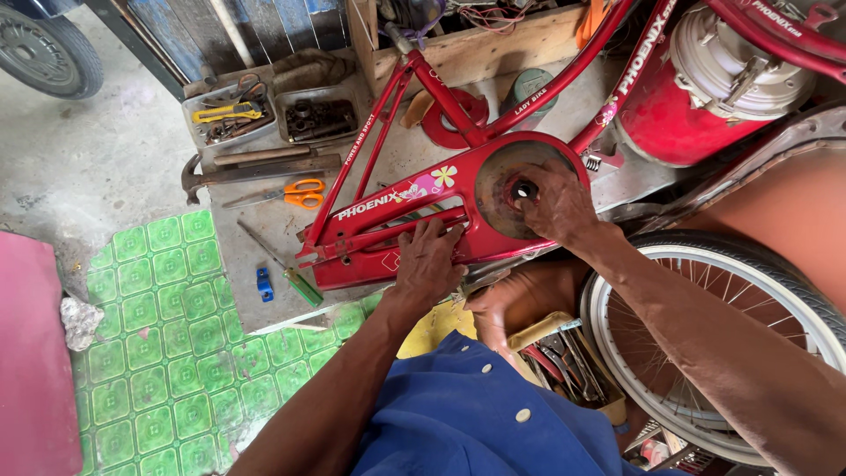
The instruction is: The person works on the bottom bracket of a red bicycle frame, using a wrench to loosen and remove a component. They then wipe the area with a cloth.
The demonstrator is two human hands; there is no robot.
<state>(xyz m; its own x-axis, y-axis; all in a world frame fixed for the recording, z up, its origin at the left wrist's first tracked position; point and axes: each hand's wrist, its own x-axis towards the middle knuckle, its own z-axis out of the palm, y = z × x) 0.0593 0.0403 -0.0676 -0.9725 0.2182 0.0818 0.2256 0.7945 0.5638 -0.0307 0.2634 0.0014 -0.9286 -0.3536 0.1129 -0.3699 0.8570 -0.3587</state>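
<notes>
Red bicycle frame (388, 207) lying flat, chain guard (414, 251) up, under both hands. Left hand (429, 263) pressed on chain guard, fingers (432, 231) spread and released, gripping nothing, tips touching frame tube just above guard. Right hand (555, 204) on round guard disc (507, 189), fingers (527, 196) pinched around dark hub part (523, 188) at disc centre; how tight, cannot tell.

Relative to left fingers: green-handled screwdriver (291, 271) just left on concrete slab (256, 234), small blue block (264, 284) beyond it. Orange-handled scissors (291, 192) up-left, well apart; hammer (256, 169) above those. Two grey trays of tools and parts (269, 113) at far edge of slab. Green patterned floor mat (167, 353) below-left.

Relative to right fingers: spoked wheel with tyre (705, 335) below-right, near forearm. Open box of hand tools (568, 361) below, between wheel and blue shirt (476, 414). Red and white canister (714, 79) up-right, behind frame tubes. Green round tin (529, 88) straight above, beside red sprocket-like disc (454, 115).
</notes>
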